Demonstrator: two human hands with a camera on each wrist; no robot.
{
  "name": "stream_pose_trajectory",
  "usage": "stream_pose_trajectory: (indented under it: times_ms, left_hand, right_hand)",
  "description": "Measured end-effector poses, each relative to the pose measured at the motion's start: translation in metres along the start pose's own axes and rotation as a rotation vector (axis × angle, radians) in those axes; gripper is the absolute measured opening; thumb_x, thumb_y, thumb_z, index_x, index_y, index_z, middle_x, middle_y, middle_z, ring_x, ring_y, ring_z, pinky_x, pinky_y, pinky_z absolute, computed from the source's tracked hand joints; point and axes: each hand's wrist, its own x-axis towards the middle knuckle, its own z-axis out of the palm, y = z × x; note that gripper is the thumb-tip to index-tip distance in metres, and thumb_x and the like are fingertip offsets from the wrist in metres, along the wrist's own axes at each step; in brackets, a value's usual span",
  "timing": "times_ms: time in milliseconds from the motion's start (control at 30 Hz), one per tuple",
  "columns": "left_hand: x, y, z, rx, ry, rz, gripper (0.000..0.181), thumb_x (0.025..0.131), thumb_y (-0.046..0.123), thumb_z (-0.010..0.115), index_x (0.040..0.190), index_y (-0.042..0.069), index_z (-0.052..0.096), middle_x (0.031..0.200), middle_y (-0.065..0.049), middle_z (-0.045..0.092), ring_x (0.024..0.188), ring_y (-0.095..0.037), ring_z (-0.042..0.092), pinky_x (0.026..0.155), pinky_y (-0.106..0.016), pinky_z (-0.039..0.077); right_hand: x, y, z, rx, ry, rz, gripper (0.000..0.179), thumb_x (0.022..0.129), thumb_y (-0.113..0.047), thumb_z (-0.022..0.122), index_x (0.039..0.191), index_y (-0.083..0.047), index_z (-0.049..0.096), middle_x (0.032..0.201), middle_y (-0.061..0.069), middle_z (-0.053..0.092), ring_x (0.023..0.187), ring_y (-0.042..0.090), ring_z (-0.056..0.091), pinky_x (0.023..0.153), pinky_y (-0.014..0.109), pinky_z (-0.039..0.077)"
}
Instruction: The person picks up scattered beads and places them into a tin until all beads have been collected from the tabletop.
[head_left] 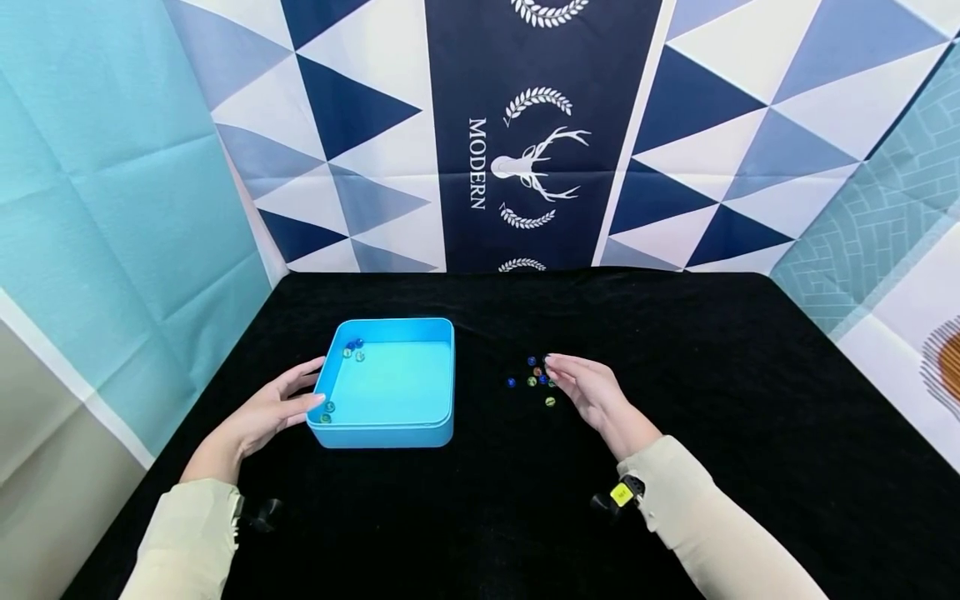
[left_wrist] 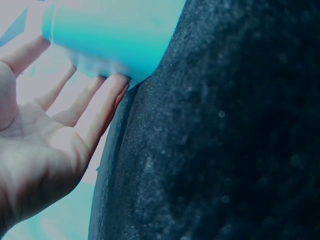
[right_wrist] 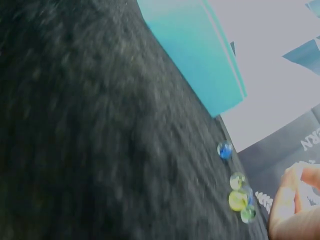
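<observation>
A square light-blue box (head_left: 390,437), without a lid, sits on the black cloth, with several glass marbles (head_left: 360,357) along its left side. My left hand (head_left: 270,408) is at its left wall. In the left wrist view, nearly straight fingers (left_wrist: 92,107) touch the outside of the box, and the thumb reaches its rim. Right of the box lies a loose group of blue, green, yellow and orange marbles (head_left: 532,381). Over this group's right side, my right hand (head_left: 588,392) has thumb and fingertips close together. Whether a marble is between them is hidden.
Black cloth (head_left: 480,533) covers the table. A patterned curtain (head_left: 360,167) hangs behind it, with light-blue fabric (head_left: 112,167) on the left. A dark device with a yellow label (head_left: 622,494) is strapped at the right wrist. One blue marble (head_left: 512,382) lies nearest the box.
</observation>
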Motion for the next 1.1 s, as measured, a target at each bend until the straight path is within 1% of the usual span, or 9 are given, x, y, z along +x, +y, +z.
stream_pose_trajectory:
  times_ms: [100,233,367,500,600,700,900,1000,1100]
  left_hand:
    - [0.000,0.000,0.000,-0.003,-0.004,0.008,0.077,0.091,0.021,0.062,0.150,0.011,0.013,0.149,-0.023,0.016,0.130,-0.040,0.027,0.089,-0.029,0.047]
    - [0.000,-0.001,0.000,0.001,-0.003,0.010,0.076,0.091,0.021,0.062,0.150,0.011,0.014,0.148,-0.023,0.016,0.130,-0.039,0.028,0.089,-0.029,0.047]
    - [0.000,0.000,0.000,0.000,-0.004,0.010,0.076,0.091,0.021,0.061,0.150,0.012,0.014,0.149,-0.023,0.016,0.130,-0.040,0.028,0.089,-0.029,0.047]
    - [0.000,0.001,0.000,-0.001,-0.005,0.007,0.077,0.091,0.021,0.062,0.150,0.012,0.013,0.149,-0.023,0.015,0.131,-0.040,0.027,0.090,-0.029,0.046]
    - [-0.001,0.001,0.000,-0.005,-0.007,0.003,0.078,0.091,0.021,0.062,0.150,0.012,0.012,0.149,-0.023,0.014,0.131,-0.040,0.027,0.090,-0.029,0.046]
    - [-0.001,0.002,0.000,-0.007,-0.009,0.003,0.078,0.091,0.021,0.062,0.150,0.011,0.012,0.149,-0.023,0.014,0.131,-0.041,0.026,0.090,-0.029,0.046]
    - [-0.001,0.001,0.000,-0.009,-0.004,-0.004,0.078,0.091,0.022,0.062,0.150,0.012,0.012,0.150,-0.023,0.014,0.132,-0.040,0.026,0.090,-0.029,0.046]
    - [-0.001,0.001,-0.001,-0.007,0.000,-0.009,0.078,0.091,0.022,0.062,0.150,0.012,0.012,0.150,-0.022,0.014,0.132,-0.040,0.025,0.090,-0.029,0.046]
    - [-0.001,0.000,-0.001,-0.005,0.000,-0.009,0.077,0.091,0.022,0.062,0.150,0.012,0.013,0.149,-0.022,0.015,0.130,-0.039,0.029,0.090,-0.029,0.046]
  right_hand:
    - [0.001,0.002,0.009,-0.001,-0.001,0.001,0.020,0.087,0.009,0.057,0.079,-0.006,0.069,0.081,0.004,0.068,0.073,0.010,0.064,0.074,0.018,0.051]
    - [0.002,0.007,0.022,-0.001,-0.010,-0.004,0.022,0.088,0.010,0.055,0.079,-0.005,0.068,0.081,0.004,0.067,0.074,0.010,0.064,0.074,0.018,0.051]
    - [0.004,0.011,0.037,-0.012,-0.013,-0.019,0.018,0.087,0.010,0.056,0.083,-0.003,0.067,0.081,0.003,0.067,0.074,0.009,0.063,0.073,0.018,0.051]
    - [0.006,0.015,0.053,-0.031,-0.015,-0.040,0.013,0.086,0.011,0.057,0.094,0.004,0.066,0.081,0.004,0.066,0.074,0.010,0.063,0.074,0.019,0.051]
    - [0.007,0.018,0.065,-0.053,-0.017,-0.043,0.020,0.085,0.010,0.059,0.105,0.011,0.062,0.082,0.004,0.067,0.074,0.010,0.063,0.075,0.020,0.051]
    - [0.008,0.020,0.077,-0.078,-0.014,-0.038,0.025,0.084,0.009,0.061,0.109,0.013,0.060,0.084,0.005,0.067,0.075,0.011,0.063,0.075,0.020,0.051]
    - [0.008,0.025,0.101,-0.138,-0.041,-0.028,0.028,0.083,0.006,0.064,0.110,0.013,0.061,0.090,0.009,0.067,0.075,0.011,0.063,0.076,0.022,0.051]
    - [0.008,0.027,0.112,-0.161,-0.051,-0.020,0.026,0.082,0.004,0.066,0.107,0.012,0.063,0.091,0.010,0.067,0.074,0.011,0.063,0.077,0.023,0.051]
    - [0.009,0.030,0.120,-0.184,-0.058,-0.008,0.024,0.082,0.002,0.067,0.105,0.009,0.065,0.091,0.009,0.067,0.075,0.011,0.062,0.078,0.025,0.051]
